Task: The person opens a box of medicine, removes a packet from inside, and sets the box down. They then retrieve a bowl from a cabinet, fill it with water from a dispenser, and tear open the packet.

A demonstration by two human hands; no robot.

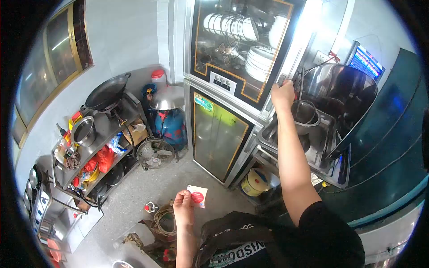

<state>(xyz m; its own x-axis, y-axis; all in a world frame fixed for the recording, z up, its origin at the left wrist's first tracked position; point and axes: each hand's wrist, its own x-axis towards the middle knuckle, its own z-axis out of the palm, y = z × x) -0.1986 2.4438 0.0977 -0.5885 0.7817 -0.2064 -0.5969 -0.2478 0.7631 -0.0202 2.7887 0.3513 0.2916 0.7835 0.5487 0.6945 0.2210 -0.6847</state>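
My left hand (pixel 182 202) pinches a small white packet (pixel 198 196) with a red round print, held above the floor. My right arm reaches up to the tall dish cabinet (pixel 267 117), and my right hand (pixel 283 94) is closed at the edge of its upper glass door (pixel 232 42), where a handle is partly hidden by the fingers. Behind that door, which looks closed, stand several white plates and bowls (pixel 260 64). The lower glass door (pixel 216 136) is closed too. Just right of my right hand, a metal pot (pixel 306 117) sits on a stacked metal tray (pixel 328 154).
Along the left wall runs a metal counter (pixel 85 154) with a wok (pixel 107 93) and a metal bowl (pixel 84 131). A blue gas cylinder (pixel 170 127) and a floor fan (pixel 155 152) stand near the cabinet. A coiled hose (pixel 165 221) lies by my feet. A yellow pot (pixel 255 182) sits on the low shelf.
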